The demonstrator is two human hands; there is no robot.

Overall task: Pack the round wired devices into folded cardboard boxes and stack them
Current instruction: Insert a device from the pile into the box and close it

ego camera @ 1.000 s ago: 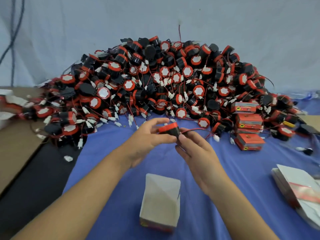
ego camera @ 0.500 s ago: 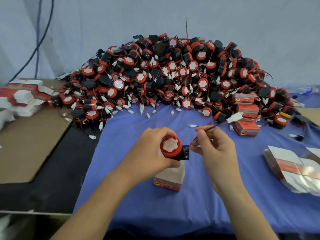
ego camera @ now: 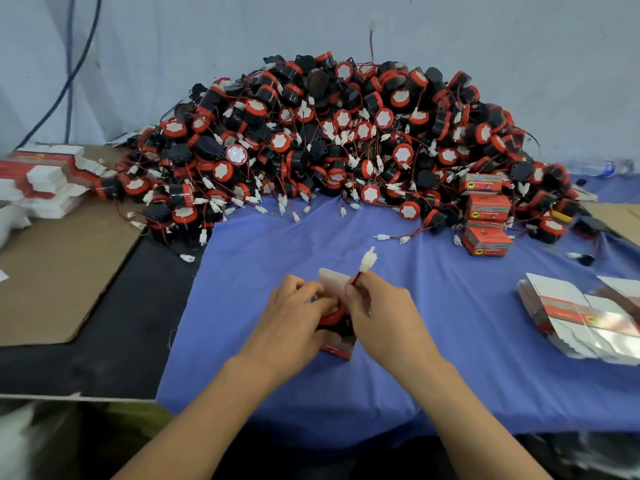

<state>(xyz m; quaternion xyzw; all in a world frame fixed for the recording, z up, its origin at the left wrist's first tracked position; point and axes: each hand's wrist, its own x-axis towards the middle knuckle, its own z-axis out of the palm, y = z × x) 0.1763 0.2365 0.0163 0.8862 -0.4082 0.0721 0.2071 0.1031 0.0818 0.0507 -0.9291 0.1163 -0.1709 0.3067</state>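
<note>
Cardboard box [ego camera: 341,348] under both hands, out on the blue cloth [ego camera: 277,244]
At far left a brown sheet [ego camera: 59,271] lies well apart from the cloth's left edge, with dark table between. The left hand [ego camera: 294,317] curls round a red-and-black device [ego camera: 330,318] at the box's open top. The right hand [ego camera: 381,313] pinches its wire just below the white plug [ego camera: 367,260]. A broad strip of cloth separates the hands from the pile of devices [ego camera: 346,140] along the wall. Further right, packed boxes [ego camera: 487,241] sit stacked at the pile's edge, and flat blanks [ego camera: 581,320] lie by the cloth's right edge.
</note>
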